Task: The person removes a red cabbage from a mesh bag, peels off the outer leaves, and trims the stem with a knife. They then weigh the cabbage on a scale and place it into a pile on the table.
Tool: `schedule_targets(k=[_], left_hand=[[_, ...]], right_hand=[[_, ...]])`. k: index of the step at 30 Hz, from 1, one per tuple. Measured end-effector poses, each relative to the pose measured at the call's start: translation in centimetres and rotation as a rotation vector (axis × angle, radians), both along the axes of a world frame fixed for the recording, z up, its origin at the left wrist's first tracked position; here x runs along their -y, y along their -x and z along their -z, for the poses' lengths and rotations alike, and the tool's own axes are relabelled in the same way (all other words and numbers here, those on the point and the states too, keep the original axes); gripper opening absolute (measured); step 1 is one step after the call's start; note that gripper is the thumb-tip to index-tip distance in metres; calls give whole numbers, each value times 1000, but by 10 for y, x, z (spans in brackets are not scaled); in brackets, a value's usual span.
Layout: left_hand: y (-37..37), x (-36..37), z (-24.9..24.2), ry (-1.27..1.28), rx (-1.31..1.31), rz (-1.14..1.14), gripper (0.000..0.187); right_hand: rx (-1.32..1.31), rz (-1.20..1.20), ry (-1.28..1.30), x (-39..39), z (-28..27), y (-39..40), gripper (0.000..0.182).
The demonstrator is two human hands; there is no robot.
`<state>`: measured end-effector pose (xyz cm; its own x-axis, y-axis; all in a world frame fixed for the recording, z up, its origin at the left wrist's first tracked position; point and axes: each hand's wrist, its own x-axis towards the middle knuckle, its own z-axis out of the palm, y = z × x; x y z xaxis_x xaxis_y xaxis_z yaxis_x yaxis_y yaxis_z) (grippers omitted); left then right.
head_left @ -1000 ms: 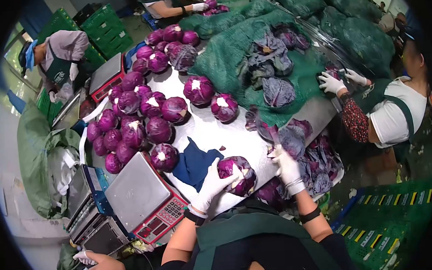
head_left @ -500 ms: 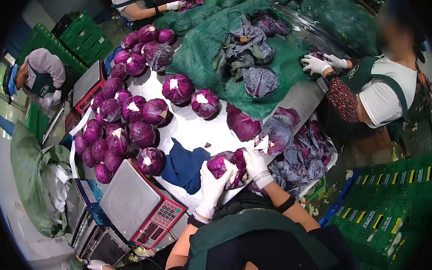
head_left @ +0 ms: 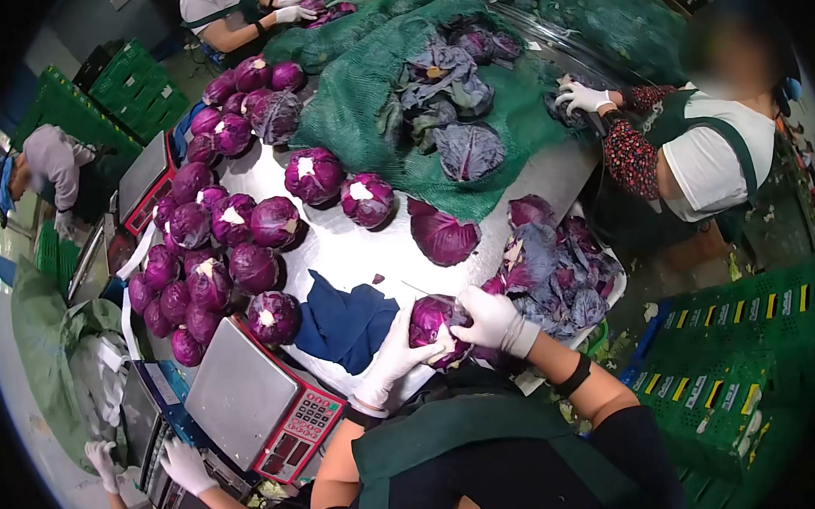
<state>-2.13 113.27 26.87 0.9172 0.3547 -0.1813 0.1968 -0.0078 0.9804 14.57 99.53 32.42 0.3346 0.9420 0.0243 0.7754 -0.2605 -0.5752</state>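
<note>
Between my hands, at the near edge of the white table, is a purple red cabbage (head_left: 436, 316) with its pale cut stem toward me. My left hand (head_left: 396, 355), in a white glove, is wrapped round its left and lower side. The gloved fingers of my right hand (head_left: 499, 323) are bent against its upper right side near the stem; their tips are partly hidden. A dark blue cloth (head_left: 345, 324) lies just left of the cabbage. To the right is a heap of loose outer leaves (head_left: 556, 279). Another red cabbage (head_left: 443, 236) lies farther back.
Several trimmed cabbages (head_left: 208, 285) crowd the table's left side, beside a red-framed scale (head_left: 241, 392). Green netting (head_left: 349, 101) holding untrimmed cabbages covers the back. Green crates (head_left: 708, 368) stand at lower right. A co-worker (head_left: 710, 137) works across on the right; another's gloved hands (head_left: 186, 464) show at lower left.
My right hand has shifted over the cabbage toward its stem, and the cabbage has turned. Loose leaves beside it now lie on the right heap. The co-worker's hands at lower left have risen.
</note>
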Motion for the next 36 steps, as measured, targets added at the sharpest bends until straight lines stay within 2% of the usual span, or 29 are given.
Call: schedule_targets(k=[3, 4, 5, 8, 9, 12, 14, 15, 16, 17, 18, 19, 20, 22, 23, 24, 26, 27, 28, 30, 31, 32, 33, 34, 35, 36], left_hand=[[-2, -7, 13, -96, -6, 72, 99], [-5, -8, 7, -17, 1, 73, 99], [-7, -8, 3, 64, 8, 72, 100], [-2, -16, -3, -13, 1, 182, 97], [1, -21, -9, -163, -43, 255, 96], [15, -19, -9, 30, 6, 194, 94], [25, -24, -16, -148, -65, 173, 91], [24, -21, -36, -348, -88, 156, 89], [17, -15, -52, -348, -97, 168, 89], [6, -4, -66, -484, -166, 146, 88], [-2, 4, -72, -622, -235, 116, 86], [-6, 7, -64, -782, -254, 67, 86], [-7, -2, -58, -851, -215, 24, 75], [-2, -13, -69, 229, -414, -243, 62], [2, -21, -48, 117, -170, -330, 50], [13, -26, -29, 310, -88, -488, 46], [21, -28, -23, 600, -56, -634, 44], [16, -21, -30, 672, -126, -708, 46], [29, -22, -4, 888, -10, -504, 48], [1, -1, -23, 933, -153, -639, 49], [5, -8, 6, 863, -242, -473, 53], [-18, 6, -36, 610, -482, -661, 63], [-19, 2, -4, 141, -310, -605, 68], [-20, -2, 28, -319, -124, -532, 75], [-39, 4, -15, -280, -69, -459, 87], [-39, 2, 1, -669, -142, -326, 90]], right_hand=[[-19, -65, 53, -9, 20, -20, 25], [-63, -67, -13, -10, 18, -31, 21], [-148, 56, -32, -10, 26, -48, 20], [-289, 354, 61, 0, 21, -92, 19], [-171, 410, 9, 6, 40, -92, 22], [-425, 103, -209, 10, 37, -45, 49], [-935, 102, 50, -1, 17, -11, 47], [-1011, 121, 133, -11, 20, -5, 44], [-1088, 139, 220, -20, 28, -2, 41], [-1253, 154, 175, -30, 56, -3, 38], [-1321, 112, 126, -38, 52, -5, 36], [-1303, 126, 222, -40, 63, -7, 38], [-1280, 138, 310, -41, 76, -11, 39], [-1293, 144, 362, -30, 101, -13, 43], [-1282, 179, 319, -20, 103, -18, 41], [-1272, 209, 282, -9, 104, -25, 40], [-1327, 378, 48, 10, 105, -50, 36], [-1020, 469, 70, 19, 98, -64, 36], [-706, 551, 87, 24, 87, -74, 35], [-752, 484, -39, 22, 63, -72, 36], [-840, 401, -128, 19, 80, -64, 36], [-457, 189, -510, 8, 110, -51, 36], [-940, 301, 150, -1, 41, -37, 42], [-940, 282, 113, -10, 40, -21, 46], [-668, 260, -18, -15, 52, -14, 47], [-398, 231, -142, -19, 67, -11, 49]])
